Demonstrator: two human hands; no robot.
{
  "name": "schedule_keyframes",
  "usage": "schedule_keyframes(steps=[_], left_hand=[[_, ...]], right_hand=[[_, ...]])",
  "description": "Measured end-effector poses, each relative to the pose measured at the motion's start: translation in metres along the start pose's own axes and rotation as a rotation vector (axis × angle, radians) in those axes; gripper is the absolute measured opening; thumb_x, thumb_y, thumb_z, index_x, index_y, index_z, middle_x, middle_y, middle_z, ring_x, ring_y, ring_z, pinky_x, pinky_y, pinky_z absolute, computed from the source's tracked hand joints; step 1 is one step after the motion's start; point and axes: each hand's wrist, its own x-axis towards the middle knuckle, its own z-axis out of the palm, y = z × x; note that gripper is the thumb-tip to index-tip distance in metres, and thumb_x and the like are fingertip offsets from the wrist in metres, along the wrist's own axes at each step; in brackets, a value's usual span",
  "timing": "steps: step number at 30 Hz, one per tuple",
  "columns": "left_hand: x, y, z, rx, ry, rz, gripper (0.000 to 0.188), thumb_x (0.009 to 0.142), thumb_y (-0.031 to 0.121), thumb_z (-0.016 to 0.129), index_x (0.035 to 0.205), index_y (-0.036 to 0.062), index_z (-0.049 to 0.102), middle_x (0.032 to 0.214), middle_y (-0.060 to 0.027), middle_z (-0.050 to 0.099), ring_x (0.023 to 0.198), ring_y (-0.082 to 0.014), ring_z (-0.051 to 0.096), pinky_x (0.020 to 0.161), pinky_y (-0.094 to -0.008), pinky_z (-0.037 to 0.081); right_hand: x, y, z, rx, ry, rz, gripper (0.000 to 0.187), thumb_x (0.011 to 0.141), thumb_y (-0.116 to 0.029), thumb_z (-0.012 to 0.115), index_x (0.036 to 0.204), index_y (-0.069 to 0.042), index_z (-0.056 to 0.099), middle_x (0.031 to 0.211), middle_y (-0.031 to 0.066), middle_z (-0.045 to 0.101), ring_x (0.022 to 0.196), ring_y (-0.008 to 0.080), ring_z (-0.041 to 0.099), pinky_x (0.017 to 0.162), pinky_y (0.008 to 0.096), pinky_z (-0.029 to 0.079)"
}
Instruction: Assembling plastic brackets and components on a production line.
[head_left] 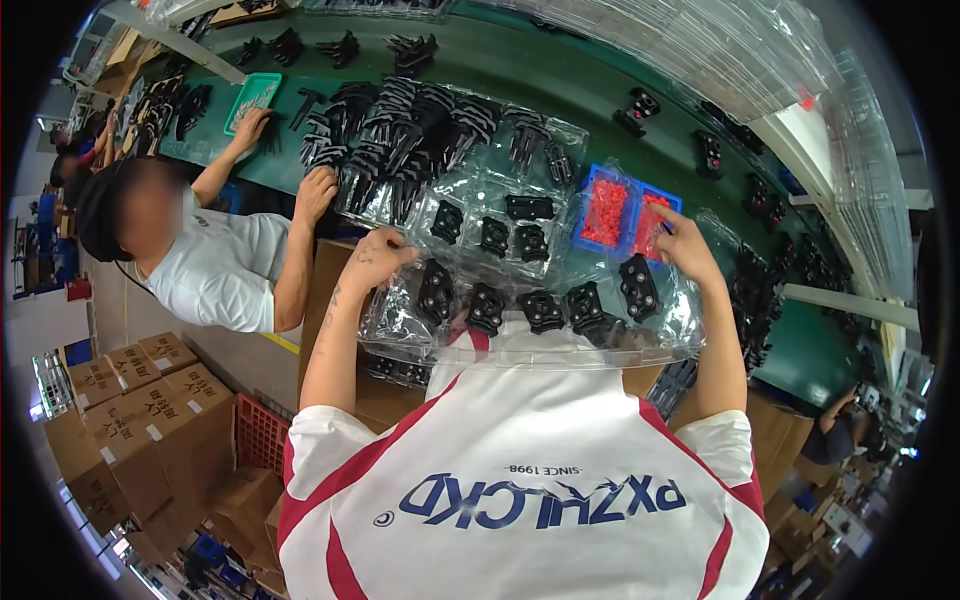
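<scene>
A clear plastic blister tray (560, 260) lies in front of me on the green belt, with several black moulded parts (541, 311) seated in its pockets. My left hand (375, 257) is curled over the tray's left edge, next to a black part (446, 222). My right hand (682, 246) reaches up to two blue bins (589, 190) of small red pieces at the tray's far right corner. Its fingertips are at the right bin's edge, and what they hold is hidden. Another black part (639, 287) sits just below that hand.
A co-worker on my left leans over the green belt (560, 95), one hand (318, 190) on piled black parts (400, 120) and the other (250, 126) by a green tray (255, 98). Cardboard boxes (130, 400) and a red crate (260, 435) stand lower left. Clear trays (720, 50) are stacked far right.
</scene>
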Motion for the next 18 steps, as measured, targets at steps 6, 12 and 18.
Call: schedule_keyframes(steps=[6,12,18], left_hand=[[-0.002,-0.013,-0.006,0.039,-0.115,0.022,0.017,0.081,0.012,0.059,0.081,-0.0039,0.063,0.056,-0.0079,0.056,0.038,-0.0174,0.048,0.038,-0.0289,0.039],[-0.019,-0.003,-0.011,0.053,-0.134,-0.072,0.021,0.083,0.014,0.06,0.093,-0.0036,0.067,0.061,-0.0048,0.058,0.046,-0.0124,0.046,0.038,-0.0252,0.036],[-0.03,0.016,-0.007,-0.012,-0.013,0.045,0.022,0.082,0.011,0.059,0.095,-0.0063,0.065,0.059,-0.0051,0.057,0.045,-0.0127,0.045,0.041,-0.0247,0.035]], right_hand=[[-0.028,0.009,0.001,-0.027,0.059,-0.003,0.061,0.075,0.001,0.052,0.135,0.001,0.047,0.065,0.005,0.055,0.052,0.01,0.045,0.049,0.0213,0.035],[-0.05,0.027,-0.011,0.046,0.098,-0.037,0.059,0.077,0.001,0.053,0.136,0.0,0.048,0.064,0.0038,0.054,0.053,0.0097,0.044,0.051,0.0207,0.035],[-0.072,0.034,-0.019,0.046,0.211,-0.039,0.058,0.078,0.001,0.054,0.135,0.0,0.048,0.065,0.0034,0.054,0.053,0.0096,0.043,0.052,0.0201,0.034]])
